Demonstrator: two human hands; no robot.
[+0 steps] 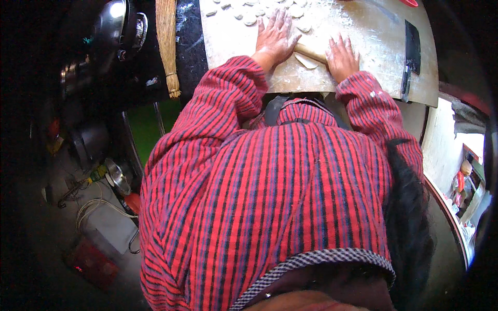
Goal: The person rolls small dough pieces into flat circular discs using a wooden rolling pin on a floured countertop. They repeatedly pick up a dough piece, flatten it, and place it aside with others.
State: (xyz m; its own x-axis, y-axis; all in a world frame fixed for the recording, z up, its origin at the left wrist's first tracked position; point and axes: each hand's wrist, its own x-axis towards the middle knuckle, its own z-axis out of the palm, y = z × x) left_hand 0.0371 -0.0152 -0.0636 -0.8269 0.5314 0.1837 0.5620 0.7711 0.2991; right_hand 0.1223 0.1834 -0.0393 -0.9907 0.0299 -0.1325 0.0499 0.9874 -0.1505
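Note:
My left hand [275,37] lies flat with its fingers spread on a floured wooden board [311,81], its thumb side at the left end of a wooden rolling pin [311,53]. At the pin's right end rests my right hand [342,56], fingers extended and slightly apart. Neither hand's fingers are closed around the pin. A flat piece of dough [306,61] shows just below the pin. Several small dough pieces [249,19] are scattered beyond and around my left hand; one [304,28] lies between the hands, farther back.
A cleaver [412,50] with a dark handle lies near the board's right edge. Left of the board, a straw brush [167,46] lies on a dark, flour-marked surface. Part of a red rim [409,2] shows at the top right. A cable [91,206] and a metal bowl [118,177] are at lower left.

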